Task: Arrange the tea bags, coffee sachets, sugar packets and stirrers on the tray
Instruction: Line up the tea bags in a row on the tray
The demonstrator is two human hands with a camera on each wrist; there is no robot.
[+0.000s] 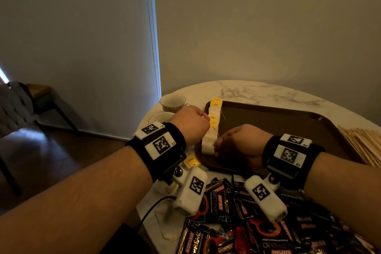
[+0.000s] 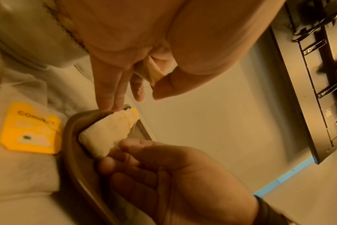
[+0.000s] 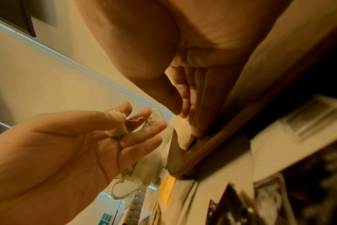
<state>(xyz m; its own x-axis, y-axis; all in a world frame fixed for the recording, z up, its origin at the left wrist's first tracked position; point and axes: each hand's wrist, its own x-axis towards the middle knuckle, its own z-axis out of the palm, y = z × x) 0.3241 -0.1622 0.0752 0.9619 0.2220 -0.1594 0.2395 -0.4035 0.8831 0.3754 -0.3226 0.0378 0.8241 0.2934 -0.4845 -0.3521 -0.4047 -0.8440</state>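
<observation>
White tea bag (image 2: pixel 152 71) pinched between thumb and fingers of the left hand (image 1: pixel 191 123); right hand (image 1: pixel 241 142), fingers extended, presses the near end of the row of tea bags (image 1: pixel 212 130) lining the left edge of the brown tray (image 1: pixel 288 121). Coffee sachets (image 1: pixel 218 202) heaped on the marble table (image 1: pixel 257 90); stirrers (image 1: pixel 366 144) right of the tray.

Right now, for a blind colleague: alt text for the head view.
Two hands meet at a row of tea bags along the left edge of the tray: left hand curled over the row's middle, right hand touching its near end.
</observation>
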